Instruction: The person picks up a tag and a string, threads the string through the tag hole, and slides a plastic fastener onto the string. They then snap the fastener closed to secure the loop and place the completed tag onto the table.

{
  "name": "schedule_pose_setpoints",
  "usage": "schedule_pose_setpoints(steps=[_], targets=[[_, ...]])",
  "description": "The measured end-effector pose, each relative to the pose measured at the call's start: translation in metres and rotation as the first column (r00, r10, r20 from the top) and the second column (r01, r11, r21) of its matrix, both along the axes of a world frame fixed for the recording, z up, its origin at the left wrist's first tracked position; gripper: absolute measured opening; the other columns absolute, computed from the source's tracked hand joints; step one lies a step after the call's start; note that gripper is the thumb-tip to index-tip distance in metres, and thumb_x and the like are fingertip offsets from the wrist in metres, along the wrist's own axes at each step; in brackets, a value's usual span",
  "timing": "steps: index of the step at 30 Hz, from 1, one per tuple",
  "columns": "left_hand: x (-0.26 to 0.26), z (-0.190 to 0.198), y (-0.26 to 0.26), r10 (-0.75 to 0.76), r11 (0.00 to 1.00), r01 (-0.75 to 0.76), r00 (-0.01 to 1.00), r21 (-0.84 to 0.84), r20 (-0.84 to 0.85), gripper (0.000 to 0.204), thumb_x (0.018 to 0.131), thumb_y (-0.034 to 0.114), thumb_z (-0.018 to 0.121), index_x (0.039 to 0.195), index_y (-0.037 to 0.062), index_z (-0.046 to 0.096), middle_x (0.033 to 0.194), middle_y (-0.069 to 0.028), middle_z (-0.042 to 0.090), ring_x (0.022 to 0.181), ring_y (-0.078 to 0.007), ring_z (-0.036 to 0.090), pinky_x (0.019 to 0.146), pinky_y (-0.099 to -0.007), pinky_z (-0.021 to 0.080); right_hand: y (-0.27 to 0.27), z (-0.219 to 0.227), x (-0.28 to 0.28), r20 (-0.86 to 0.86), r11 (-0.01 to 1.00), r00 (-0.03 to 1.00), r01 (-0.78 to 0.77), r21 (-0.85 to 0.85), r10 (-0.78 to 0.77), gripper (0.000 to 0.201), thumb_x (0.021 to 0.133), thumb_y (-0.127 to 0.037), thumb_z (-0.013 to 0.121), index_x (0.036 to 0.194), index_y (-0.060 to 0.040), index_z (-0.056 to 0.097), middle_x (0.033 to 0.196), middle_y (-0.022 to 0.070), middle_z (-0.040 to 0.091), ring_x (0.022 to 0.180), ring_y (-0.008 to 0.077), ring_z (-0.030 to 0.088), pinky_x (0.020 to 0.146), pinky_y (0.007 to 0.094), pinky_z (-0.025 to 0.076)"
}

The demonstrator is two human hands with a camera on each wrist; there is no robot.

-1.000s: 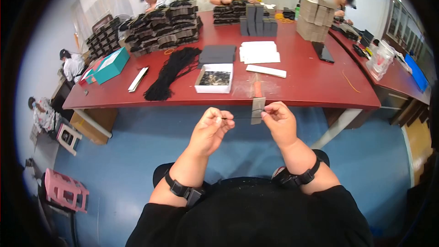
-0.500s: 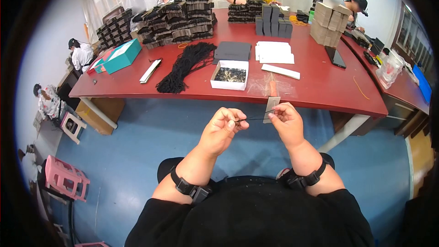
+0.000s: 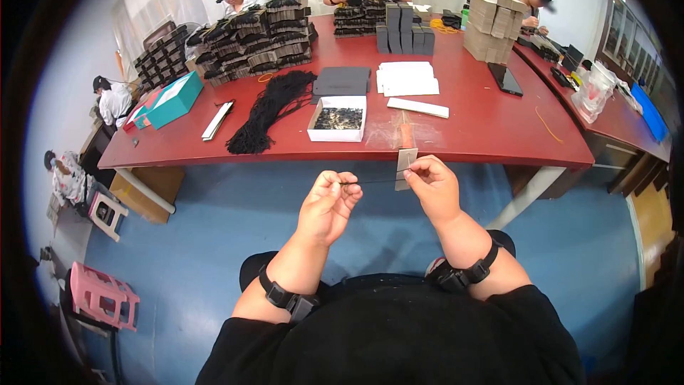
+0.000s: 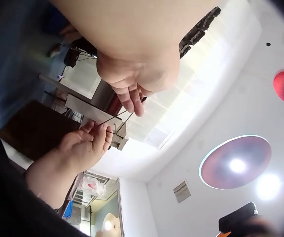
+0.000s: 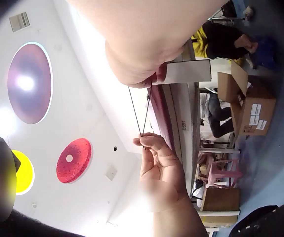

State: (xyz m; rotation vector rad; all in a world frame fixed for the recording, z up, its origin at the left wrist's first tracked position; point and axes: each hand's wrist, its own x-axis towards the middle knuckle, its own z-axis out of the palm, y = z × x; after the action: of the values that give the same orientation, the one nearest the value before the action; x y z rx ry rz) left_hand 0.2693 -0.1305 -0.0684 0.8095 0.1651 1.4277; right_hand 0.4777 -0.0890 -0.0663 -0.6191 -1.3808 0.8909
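Observation:
A thin black cord (image 5: 146, 114) is stretched between the two hands, showing as two strands in the right wrist view. The left hand (image 3: 324, 207) pinches one end between thumb and fingers. At the other side the right hand (image 3: 433, 189) pinches the cord beside a small grey-beige card (image 3: 405, 164), which hangs upright at the table's front edge. In the left wrist view the cord loops near the right fingertips. The right fingers partly cover the card's edge, and their exact hold on it is hidden.
On the red table (image 3: 470, 128) are a white box of small dark pieces (image 3: 336, 132), a bundle of black cords (image 3: 269, 117), grey cards (image 3: 342, 81), white cards (image 3: 406, 80) and a phone (image 3: 505, 80). Stacks (image 3: 249, 41) stand behind; several people sit around.
The head view swung away and back over the last second. Both hands still hold the cord beside the card. The person in yellow now has a dark bundle in hand.

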Motion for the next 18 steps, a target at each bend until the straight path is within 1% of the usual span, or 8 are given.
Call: schedule_pose_setpoints(steps=[1,3,4,11,14,16,17,18], targets=[[-0.001,-0.002,0.000,0.000,1.000,0.001,0.999,-0.025,0.032,0.004,0.091,0.009,0.051,0.095,0.0080,0.051,0.107,-0.0108,0.056,0.091,-0.0179,0.059,0.086,-0.0321,0.049,-0.001,0.003,0.000,-0.004,1.000,1.000,0.005,-0.003,-0.005,0.008,0.079,0.002,0.064,0.086,-0.0005,0.059,0.085,0.0011,0.056,0.075,0.0073,0.055,0.066,0.0200,0.046],[-0.003,-0.004,0.001,0.023,0.996,-0.019,0.999,-0.086,0.046,0.004,0.092,0.008,0.050,0.095,0.0078,0.052,0.109,-0.0118,0.056,0.092,-0.0180,0.059,0.087,-0.0321,0.049,-0.004,0.008,0.001,-0.064,0.985,0.997,-0.048,-0.169,0.038,0.007,0.081,0.000,0.064,0.087,-0.0004,0.060,0.083,0.0010,0.060,0.074,0.0066,0.056,0.067,0.0206,0.046],[-0.004,-0.005,0.001,0.052,0.989,-0.043,0.997,-0.143,0.063,0.006,0.092,0.008,0.048,0.096,0.0075,0.052,0.112,-0.0127,0.056,0.092,-0.0181,0.060,0.087,-0.0320,0.049,-0.004,0.009,0.001,-0.066,0.984,0.997,-0.044,-0.172,0.033,0.007,0.081,0.000,0.064,0.087,-0.0004,0.060,0.083,0.0010,0.060,0.074,0.0066,0.056,0.067,0.0206,0.046],[-0.007,-0.012,0.004,0.022,0.987,-0.008,0.996,-0.162,0.083,0.007,0.092,0.007,0.048,0.097,0.0070,0.052,0.115,-0.0135,0.055,0.092,-0.0184,0.060,0.086,-0.0324,0.050,-0.002,0.011,0.000,-0.096,0.983,0.994,-0.067,-0.169,0.051,0.009,0.081,-0.002,0.065,0.088,-0.0004,0.060,0.081,0.0010,0.061,0.073,0.0058,0.056,0.067,0.0204,0.047],[-0.009,-0.013,0.004,0.003,0.986,0.009,0.998,-0.168,0.068,0.003,0.090,0.008,0.053,0.093,0.0096,0.052,0.115,-0.0122,0.054,0.095,-0.0197,0.058,0.086,-0.0332,0.049,0.001,0.008,0.000,-0.064,0.983,0.997,-0.052,-0.178,0.041,0.008,0.081,-0.003,0.065,0.088,-0.0007,0.061,0.081,0.0013,0.062,0.073,0.0058,0.056,0.066,0.0205,0.047],[-0.006,-0.008,0.002,0.028,0.982,-0.001,0.990,-0.188,0.141,0.004,0.090,0.009,0.052,0.093,0.0098,0.051,0.104,-0.0094,0.056,0.083,-0.0177,0.057,0.078,-0.0313,0.049,0.002,0.009,0.001,-0.050,0.984,0.998,-0.034,-0.177,0.026,0.008,0.081,-0.003,0.065,0.088,-0.0010,0.061,0.081,0.0014,0.062,0.073,0.0058,0.057,0.066,0.0207,0.047],[-0.007,-0.008,0.002,0.012,0.983,0.014,0.990,-0.186,0.140,0.004,0.090,0.009,0.052,0.093,0.0098,0.051,0.104,-0.0094,0.056,0.083,-0.0177,0.057,0.078,-0.0313,0.049,0.001,0.010,0.001,-0.055,0.978,0.997,-0.060,-0.202,0.049,0.008,0.081,-0.004,0.065,0.087,-0.0011,0.062,0.080,0.0013,0.063,0.072,0.0058,0.057,0.065,0.0209,0.047],[-0.009,-0.008,0.002,-0.047,0.989,0.065,0.990,-0.134,0.133,0.004,0.090,0.010,0.051,0.094,0.0099,0.050,0.097,-0.0076,0.054,0.076,-0.0169,0.053,0.072,-0.0304,0.047,0.001,0.011,0.001,-0.062,0.970,0.995,-0.088,-0.226,0.075,0.007,0.081,-0.005,0.065,0.086,-0.0012,0.062,0.080,0.0013,0.063,0.071,0.0058,0.057,0.065,0.0211,0.047]])
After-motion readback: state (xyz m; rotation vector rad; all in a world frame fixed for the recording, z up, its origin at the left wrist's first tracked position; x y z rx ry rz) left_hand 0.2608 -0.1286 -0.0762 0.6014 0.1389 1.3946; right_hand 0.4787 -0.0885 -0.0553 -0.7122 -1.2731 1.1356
